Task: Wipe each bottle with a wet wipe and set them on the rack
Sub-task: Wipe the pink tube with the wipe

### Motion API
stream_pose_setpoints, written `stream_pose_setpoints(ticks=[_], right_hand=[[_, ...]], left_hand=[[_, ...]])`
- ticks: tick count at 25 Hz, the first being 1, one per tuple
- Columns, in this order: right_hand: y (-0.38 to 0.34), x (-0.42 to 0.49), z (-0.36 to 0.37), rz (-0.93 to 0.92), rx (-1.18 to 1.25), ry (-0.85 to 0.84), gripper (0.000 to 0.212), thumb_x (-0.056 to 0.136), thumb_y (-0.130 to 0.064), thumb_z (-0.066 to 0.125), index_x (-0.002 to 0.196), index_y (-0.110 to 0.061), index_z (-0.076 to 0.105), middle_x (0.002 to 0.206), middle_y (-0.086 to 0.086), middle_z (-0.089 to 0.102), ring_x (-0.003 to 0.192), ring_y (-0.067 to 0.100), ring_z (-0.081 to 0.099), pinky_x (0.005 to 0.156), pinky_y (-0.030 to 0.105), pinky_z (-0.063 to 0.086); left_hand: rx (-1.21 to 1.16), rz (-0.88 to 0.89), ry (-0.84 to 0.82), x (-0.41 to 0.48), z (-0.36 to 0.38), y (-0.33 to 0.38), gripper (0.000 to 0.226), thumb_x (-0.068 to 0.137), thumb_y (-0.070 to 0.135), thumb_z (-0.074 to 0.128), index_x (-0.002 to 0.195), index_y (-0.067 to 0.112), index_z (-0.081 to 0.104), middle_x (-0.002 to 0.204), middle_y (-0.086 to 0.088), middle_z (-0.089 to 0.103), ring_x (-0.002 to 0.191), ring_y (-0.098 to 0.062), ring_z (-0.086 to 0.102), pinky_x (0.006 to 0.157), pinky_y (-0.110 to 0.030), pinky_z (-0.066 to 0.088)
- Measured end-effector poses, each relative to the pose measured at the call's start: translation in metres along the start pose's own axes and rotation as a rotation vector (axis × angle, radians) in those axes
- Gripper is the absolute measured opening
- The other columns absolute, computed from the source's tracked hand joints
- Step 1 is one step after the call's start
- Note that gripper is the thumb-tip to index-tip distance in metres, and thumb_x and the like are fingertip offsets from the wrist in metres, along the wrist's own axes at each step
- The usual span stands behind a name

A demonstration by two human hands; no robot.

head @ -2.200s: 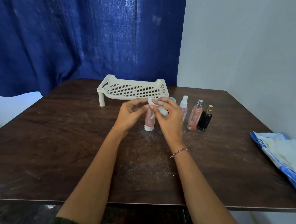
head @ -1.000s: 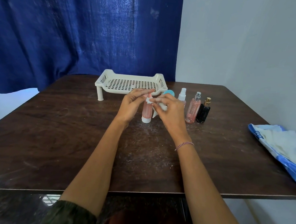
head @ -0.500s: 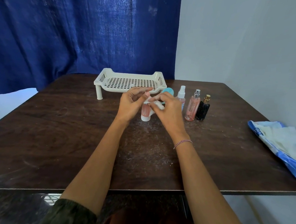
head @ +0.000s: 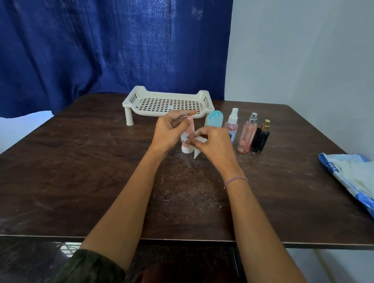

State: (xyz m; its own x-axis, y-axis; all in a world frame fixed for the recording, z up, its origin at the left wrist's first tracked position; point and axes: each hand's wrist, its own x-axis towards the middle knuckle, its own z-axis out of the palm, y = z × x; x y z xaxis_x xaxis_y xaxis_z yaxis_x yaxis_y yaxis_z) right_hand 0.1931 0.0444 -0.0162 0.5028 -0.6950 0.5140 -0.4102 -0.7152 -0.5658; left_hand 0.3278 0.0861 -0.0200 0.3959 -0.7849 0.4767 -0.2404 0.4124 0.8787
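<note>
Wipe now lower on pink tube; hands well inside table edges

text: none legible | spray bottle label: too small | blue packet print: blurred

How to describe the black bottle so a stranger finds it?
Find the white rack at the table's far side. Bottles stand in a row to its right; the black bottle is the rightmost, the only dark one, gold-capped.
</note>
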Motion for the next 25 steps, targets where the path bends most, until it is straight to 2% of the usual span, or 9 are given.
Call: stream_pose_setpoints(ticks=[2,4,6,8,12,15,18,20,25], right_hand=[[0.0004,0.0006,0.0001,0.003,0.0,0.005,0.024,0.073,-0.026,0.077,0.092,-0.012,0.074,0.09,0.002,0.072,0.08,0.006,0.059,0.076,0.018,0.046],[-0.0011,0.0004,-0.0001,-0.026,0.042,0.077,0.019,0.075,-0.024,0.076,0.09,-0.012,0.074,0.089,0.002,0.072,0.081,0.007,0.061,0.077,0.021,0.049],[-0.0024,-0.0005,0.0001,-0.032,0.056,0.1,0.018,0.075,-0.023,0.076,0.09,-0.013,0.074,0.089,0.002,0.072,0.08,0.006,0.061,0.077,0.02,0.049],[-0.0023,-0.0011,0.0011,-0.004,0.019,0.049,0.02,0.075,-0.026,0.076,0.091,-0.014,0.074,0.09,0.001,0.072,0.08,0.004,0.059,0.079,0.018,0.048],[-0.0008,-0.0013,0.003,0.049,-0.046,-0.02,0.021,0.075,-0.031,0.076,0.092,-0.018,0.074,0.091,0.0,0.072,0.084,0.009,0.061,0.085,0.027,0.051],[-0.0006,-0.0014,0.0048,0.053,-0.039,0.004,0.02,0.076,-0.03,0.075,0.092,-0.018,0.073,0.091,-0.001,0.071,0.08,0.005,0.058,0.084,0.024,0.049],[0.0011,-0.0013,0.0068,0.067,-0.073,-0.076,0.018,0.077,-0.027,0.074,0.092,-0.017,0.072,0.091,0.0,0.07,0.078,0.004,0.054,0.079,0.018,0.044],[0.0029,-0.0007,0.0077,0.075,-0.095,-0.133,0.017,0.078,-0.024,0.074,0.093,-0.017,0.072,0.095,0.001,0.07,0.082,0.004,0.054,0.083,0.02,0.044],[0.0038,0.0016,0.0067,0.113,-0.036,-0.101,0.015,0.077,-0.022,0.074,0.092,-0.019,0.072,0.096,0.0,0.07,0.085,0.004,0.053,0.087,0.023,0.045]], left_hand=[[0.0,-0.006,-0.003,0.0,0.0002,-0.0007,0.026,0.091,0.001,0.057,0.115,0.006,0.066,0.121,-0.008,0.065,0.114,-0.016,0.061,0.095,-0.026,0.05],[-0.005,-0.006,-0.011,-0.0002,0.0001,-0.0013,0.026,0.091,0.003,0.058,0.115,0.006,0.065,0.119,-0.006,0.066,0.112,-0.015,0.062,0.094,-0.027,0.051],[-0.01,-0.007,-0.014,0.0,-0.0003,-0.0015,0.025,0.091,0.004,0.058,0.115,0.006,0.066,0.117,-0.003,0.067,0.11,-0.012,0.063,0.094,-0.026,0.051],[-0.008,-0.013,-0.008,0.0005,0.0001,-0.0023,0.025,0.091,0.003,0.058,0.115,0.006,0.066,0.117,-0.003,0.067,0.111,-0.012,0.062,0.096,-0.028,0.05],[0.012,-0.027,0.008,0.0001,0.0002,-0.0014,0.025,0.091,0.002,0.057,0.114,0.009,0.066,0.12,-0.004,0.066,0.112,-0.015,0.062,0.095,-0.031,0.051],[0.018,-0.029,0.026,0.0002,-0.0005,-0.0011,0.025,0.092,0.005,0.058,0.114,0.009,0.066,0.121,-0.005,0.065,0.112,-0.016,0.062,0.094,-0.031,0.052],[0.026,-0.045,0.047,0.0008,-0.001,-0.0014,0.024,0.092,0.006,0.058,0.114,0.009,0.067,0.122,-0.004,0.065,0.113,-0.016,0.061,0.094,-0.031,0.052],[0.022,-0.047,0.057,0.0013,-0.0011,-0.0006,0.024,0.092,0.005,0.058,0.113,0.01,0.067,0.121,-0.004,0.065,0.112,-0.014,0.062,0.094,-0.03,0.052],[0.007,-0.041,0.093,0.0017,-0.0037,0.001,0.022,0.093,0.005,0.056,0.111,0.012,0.066,0.118,-0.002,0.066,0.109,-0.009,0.063,0.093,-0.026,0.052]])
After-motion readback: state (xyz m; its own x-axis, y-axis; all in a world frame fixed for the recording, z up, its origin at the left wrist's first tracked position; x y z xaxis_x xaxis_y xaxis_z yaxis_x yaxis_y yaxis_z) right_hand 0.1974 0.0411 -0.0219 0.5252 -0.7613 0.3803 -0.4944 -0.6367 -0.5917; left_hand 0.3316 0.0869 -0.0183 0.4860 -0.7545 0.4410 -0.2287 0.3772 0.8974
